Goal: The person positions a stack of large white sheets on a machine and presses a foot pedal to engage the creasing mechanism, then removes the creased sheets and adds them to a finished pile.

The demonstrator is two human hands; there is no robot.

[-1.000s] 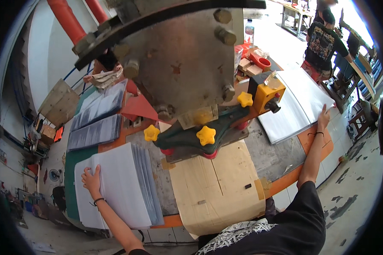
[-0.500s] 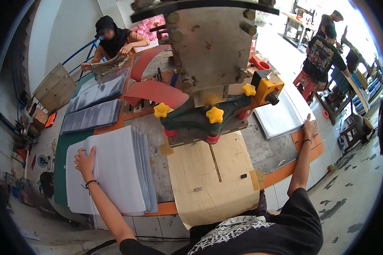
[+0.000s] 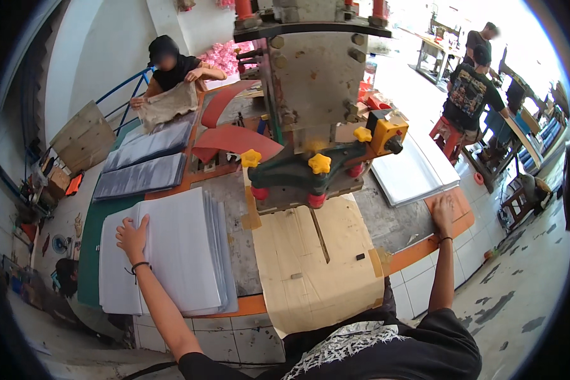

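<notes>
My left hand lies open, fingers spread, on top of a thick stack of white sheets at the left of the table. Translucent sheet edges fan out along the stack's right side. My right hand rests open with its fingers flat on the orange table edge, just in front of a second pile of white sheets. Between my arms is a tan board with a long slot and two small blocks on it. Above its far end stands a press head with yellow star knobs.
A yellow control box sits on the press's right, red curved guards on its left. Two dark sheet piles lie at the far left. Across the table a person holds a beige cloth. Two other people work at the far right.
My right hand has come nearer and left, from beside the right pile's corner to the table edge in front of it. The person across has lifted the cloth and spread it out.
</notes>
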